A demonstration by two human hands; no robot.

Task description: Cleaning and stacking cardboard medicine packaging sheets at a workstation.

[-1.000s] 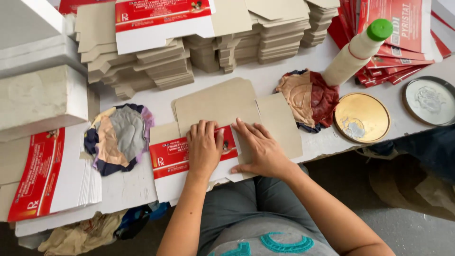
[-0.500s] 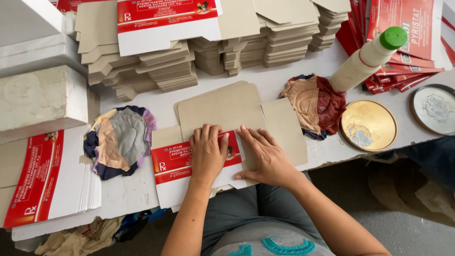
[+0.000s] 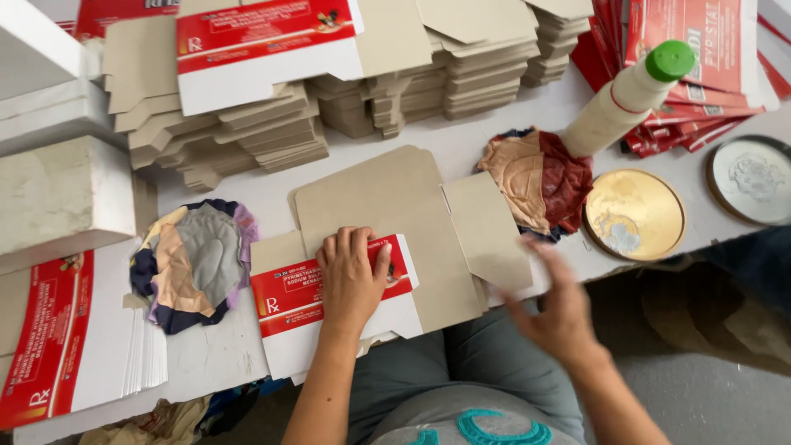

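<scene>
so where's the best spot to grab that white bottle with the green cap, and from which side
Probably the middle of the white bottle's body, below the green cap. It leans, base near the red and tan rag, cap tilted toward the red cartons. Come from the near side with the right hand, the closer one; the left hand presses the flat carton.

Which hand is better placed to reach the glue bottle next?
Right, probably. The right hand is free and off the carton, on the side where the glue bottle stands. The left hand is pressing flat on the folded carton.
</scene>
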